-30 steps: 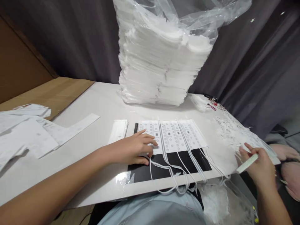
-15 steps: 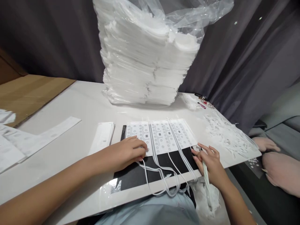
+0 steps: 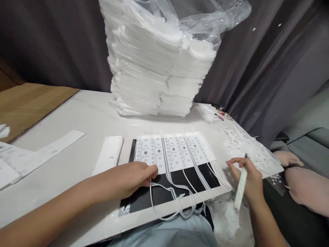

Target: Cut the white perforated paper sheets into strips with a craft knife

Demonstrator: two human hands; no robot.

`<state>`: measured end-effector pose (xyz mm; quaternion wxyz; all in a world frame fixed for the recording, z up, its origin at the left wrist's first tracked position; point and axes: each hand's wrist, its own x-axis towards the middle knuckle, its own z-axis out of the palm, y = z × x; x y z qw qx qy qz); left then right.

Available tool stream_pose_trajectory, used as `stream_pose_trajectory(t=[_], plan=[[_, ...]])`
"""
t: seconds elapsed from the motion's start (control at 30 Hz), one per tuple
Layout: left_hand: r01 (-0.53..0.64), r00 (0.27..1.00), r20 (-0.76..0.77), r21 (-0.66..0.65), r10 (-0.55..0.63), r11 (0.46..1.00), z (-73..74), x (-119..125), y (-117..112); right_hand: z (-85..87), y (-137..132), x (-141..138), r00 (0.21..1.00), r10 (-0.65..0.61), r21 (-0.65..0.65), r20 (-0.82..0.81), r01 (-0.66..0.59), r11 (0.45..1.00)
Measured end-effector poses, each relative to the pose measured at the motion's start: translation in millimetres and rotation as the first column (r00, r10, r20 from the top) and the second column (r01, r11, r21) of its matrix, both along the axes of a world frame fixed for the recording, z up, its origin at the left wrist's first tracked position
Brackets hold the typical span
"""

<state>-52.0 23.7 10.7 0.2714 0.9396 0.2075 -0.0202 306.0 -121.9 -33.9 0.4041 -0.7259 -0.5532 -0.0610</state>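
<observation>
A white sheet (image 3: 168,161) printed with rows of grey circles and small dark squares lies on a black board (image 3: 144,197). Narrow white strips (image 3: 177,187) run down across the sheet and hang in loops over the table's front edge. At the sheet's lower left, my left hand (image 3: 136,178) is closed, its fingertips pinching the end of a thin white strip (image 3: 151,193). My right hand (image 3: 246,175) is right of the board, off the sheet, wrapped round a slim pale tool (image 3: 241,190) with a dark tip; its exact kind is unclear.
A tall plastic-wrapped stack of white sheets (image 3: 159,75) stands at the back. Folded white pieces (image 3: 108,154) lie left of the board, with more printed strips (image 3: 51,152) and cardboard (image 3: 33,103) beyond. White scraps (image 3: 244,147) cover the right side. A bag of scraps (image 3: 228,219) hangs below.
My right hand has moved right, away from the sheet's lower right corner, with the tool in it. My left hand has shifted slightly down and its fingers have closed on a strip.
</observation>
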Motion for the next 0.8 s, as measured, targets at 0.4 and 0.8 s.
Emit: stream_pose_trajectory(t=[0.4,0.8], plan=[[-0.058,0.998,0.018,0.165,0.056,0.985,8.7,-18,28,-4.4,9,-18,0.95,0.216,-0.288,-0.225,-0.276,0.917],[0.044,0.999,-0.01,0.38,-0.043,0.924,-15.0,-9,6,4.4,25,-44,0.847,0.519,-0.495,-0.11,-0.5,0.711]])
